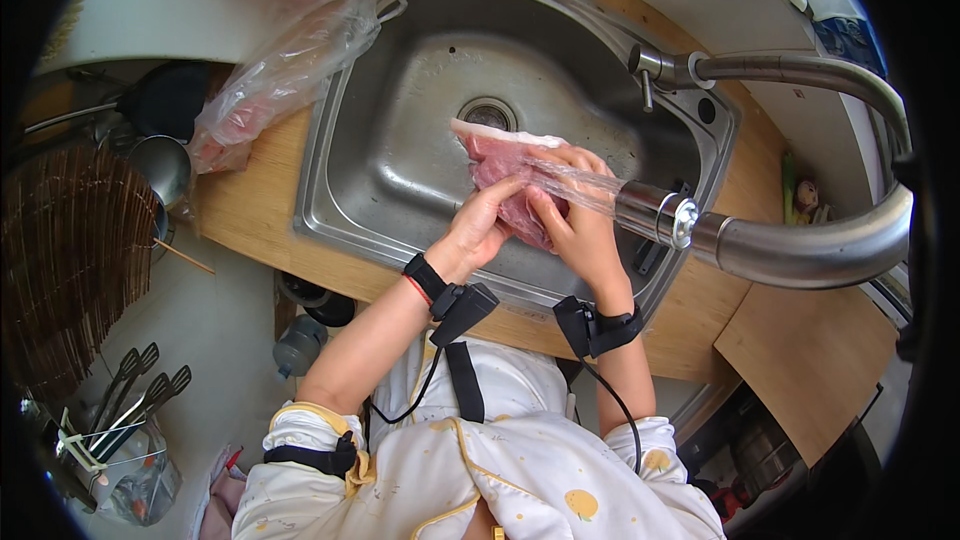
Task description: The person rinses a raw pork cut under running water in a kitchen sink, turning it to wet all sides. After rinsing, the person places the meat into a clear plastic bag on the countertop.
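A slab of raw pink meat (pixel 492 162) with a white fat edge is held over the steel sink (pixel 390 140), just in front of the drain (pixel 487 114). My left hand (pixel 480 228) grips its near left side, thumb across the top. On the right side my right hand (pixel 575 215) is closed round the meat, its thumb near the left one. Water streams from the faucet head (pixel 655 214) onto my right hand and the meat. The fingers beneath the meat are hidden.
The curved faucet pipe (pixel 830 252) arches in from the right. A clear plastic bag (pixel 290 70) lies over the sink's left rim. Farther left are a ladle (pixel 160 165) and a brown slatted mat (pixel 75 240). Black spatulas (pixel 150 380) stand at lower left.
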A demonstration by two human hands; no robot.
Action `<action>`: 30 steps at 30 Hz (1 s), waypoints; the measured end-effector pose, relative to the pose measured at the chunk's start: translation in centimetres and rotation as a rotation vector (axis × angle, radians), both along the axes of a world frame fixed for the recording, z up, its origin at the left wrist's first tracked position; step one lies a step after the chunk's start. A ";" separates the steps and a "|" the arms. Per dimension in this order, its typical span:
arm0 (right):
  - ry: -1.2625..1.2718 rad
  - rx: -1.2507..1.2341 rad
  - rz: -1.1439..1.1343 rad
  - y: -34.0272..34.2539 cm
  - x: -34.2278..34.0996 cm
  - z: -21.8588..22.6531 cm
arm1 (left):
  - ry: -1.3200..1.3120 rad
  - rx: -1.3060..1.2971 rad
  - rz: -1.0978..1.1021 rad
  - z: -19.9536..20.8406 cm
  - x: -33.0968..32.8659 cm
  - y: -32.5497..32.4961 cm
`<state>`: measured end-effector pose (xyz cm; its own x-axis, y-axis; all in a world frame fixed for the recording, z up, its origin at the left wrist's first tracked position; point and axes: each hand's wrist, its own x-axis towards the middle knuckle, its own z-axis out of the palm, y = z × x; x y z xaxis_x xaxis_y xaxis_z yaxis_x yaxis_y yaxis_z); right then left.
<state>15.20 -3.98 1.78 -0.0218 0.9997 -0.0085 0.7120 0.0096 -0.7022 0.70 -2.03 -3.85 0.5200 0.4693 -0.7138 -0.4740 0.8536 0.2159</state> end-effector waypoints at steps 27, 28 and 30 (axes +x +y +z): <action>0.373 -0.038 -0.462 -2.4 -2.7 -1.3 | 0.142 0.044 0.136 -1.4 0.5 2.0; 0.344 -0.021 -0.458 -2.5 -2.6 -1.2 | 0.135 0.035 0.127 -1.5 0.4 2.0; 0.289 0.043 -0.412 -2.5 -2.5 -1.1 | 0.118 0.035 0.089 -1.5 0.3 1.7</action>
